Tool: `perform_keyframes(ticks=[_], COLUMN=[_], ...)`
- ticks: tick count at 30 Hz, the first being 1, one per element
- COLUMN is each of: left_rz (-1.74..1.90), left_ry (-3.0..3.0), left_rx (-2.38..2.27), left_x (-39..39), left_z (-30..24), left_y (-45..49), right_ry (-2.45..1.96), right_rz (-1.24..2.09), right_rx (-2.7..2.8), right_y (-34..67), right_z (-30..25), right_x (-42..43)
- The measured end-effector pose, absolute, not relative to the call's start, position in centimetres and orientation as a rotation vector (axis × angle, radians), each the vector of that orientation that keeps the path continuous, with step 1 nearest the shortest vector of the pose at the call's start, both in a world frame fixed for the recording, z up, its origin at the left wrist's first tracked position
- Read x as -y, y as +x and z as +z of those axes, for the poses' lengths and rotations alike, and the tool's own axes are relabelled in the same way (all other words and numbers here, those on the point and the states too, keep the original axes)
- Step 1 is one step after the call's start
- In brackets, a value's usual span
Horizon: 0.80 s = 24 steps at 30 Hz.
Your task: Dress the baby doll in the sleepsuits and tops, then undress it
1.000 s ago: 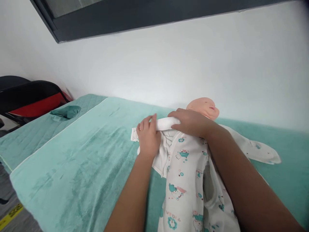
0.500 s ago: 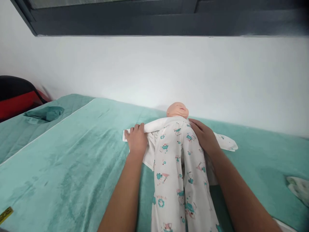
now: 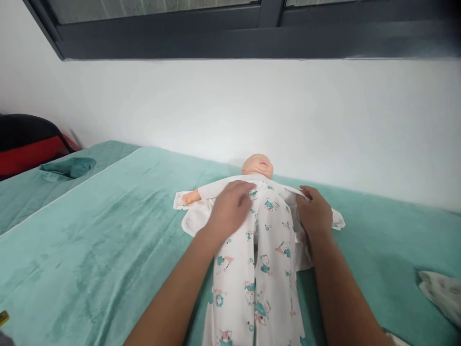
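Note:
A baby doll (image 3: 257, 166) lies on its back on the teal bedding, head toward the wall. Over its body stretches a white baby garment (image 3: 264, 262) with teal and pink cartoon prints, split down the middle. My left hand (image 3: 232, 204) hovers or rests over the garment at the doll's chest, fingers extended and slightly blurred. The doll's bare hand (image 3: 191, 197) shows at the left, beyond a plain white sleeve (image 3: 212, 189). My right hand (image 3: 315, 209) is closed on white cloth at the doll's other arm; that arm is mostly hidden.
Teal bedding (image 3: 108, 230) spreads to both sides. A white wall (image 3: 180, 105) rises behind the doll, below a dark window frame (image 3: 216, 43). A red and black object (image 3: 32, 144) stands far left; a crumpled pale cloth (image 3: 439, 290) lies at right.
My left hand has left the doll's arm and moved right, over its chest, uncovering the doll's hand. My right hand has shifted from the doll's shoulder outward onto the sleeve area.

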<state>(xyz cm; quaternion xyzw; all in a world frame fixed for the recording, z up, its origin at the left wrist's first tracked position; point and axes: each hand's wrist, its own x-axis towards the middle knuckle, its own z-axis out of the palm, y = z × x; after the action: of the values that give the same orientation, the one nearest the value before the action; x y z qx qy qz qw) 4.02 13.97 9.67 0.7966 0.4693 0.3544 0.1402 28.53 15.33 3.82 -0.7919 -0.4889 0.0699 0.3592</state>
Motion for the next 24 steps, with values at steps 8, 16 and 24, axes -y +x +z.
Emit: perform_keyframes(ticks=[8, 16, 24], left_rz=[-0.157, -0.344, -0.149], left_ry=[2.874, 2.789, 2.836], left_rx=[-1.267, -1.361, -1.369], left_x=[-17.8, -19.3, -18.8], left_z=[12.5, 12.0, 15.0], left_y=[15.9, 19.0, 15.6], right_ry=[-1.776, -1.788, -1.741], right_rz=[0.293, 0.315, 0.285], right_rx=[1.129, 1.162, 0.985], right_y=[30.2, 30.0, 31.5], right_z=[2.5, 3.0, 3.3], right_x=[-16.2, -16.2, -15.9])
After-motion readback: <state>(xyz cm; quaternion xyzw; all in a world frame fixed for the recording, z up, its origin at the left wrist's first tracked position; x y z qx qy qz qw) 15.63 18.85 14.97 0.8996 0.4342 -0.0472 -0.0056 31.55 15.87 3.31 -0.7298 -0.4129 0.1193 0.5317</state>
